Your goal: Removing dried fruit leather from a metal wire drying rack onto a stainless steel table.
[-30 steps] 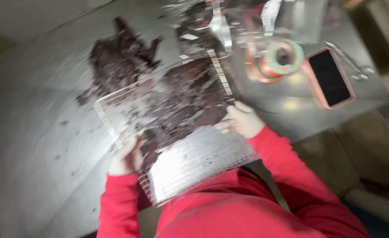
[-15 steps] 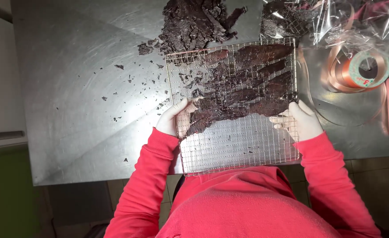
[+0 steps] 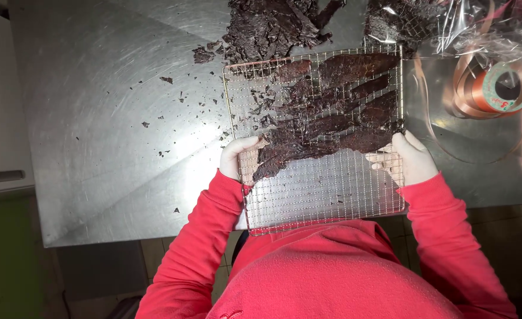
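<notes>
Fingers (image 3: 246, 145) of both gloved hands are clamping the side edges of the wire rack (image 3: 326, 189) over the steel table (image 3: 107, 118). Rack seems stiff and light; dark dried pieces (image 3: 332, 112) look brittle.

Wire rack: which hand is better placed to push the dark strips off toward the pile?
Probably left. The left hand grips the wire rack with fingertips touching the dark strips; the right hand is similarly close, so it's marginal.

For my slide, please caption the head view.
Gloved left hand and right hand hold wire rack with dark dried strips.
</notes>
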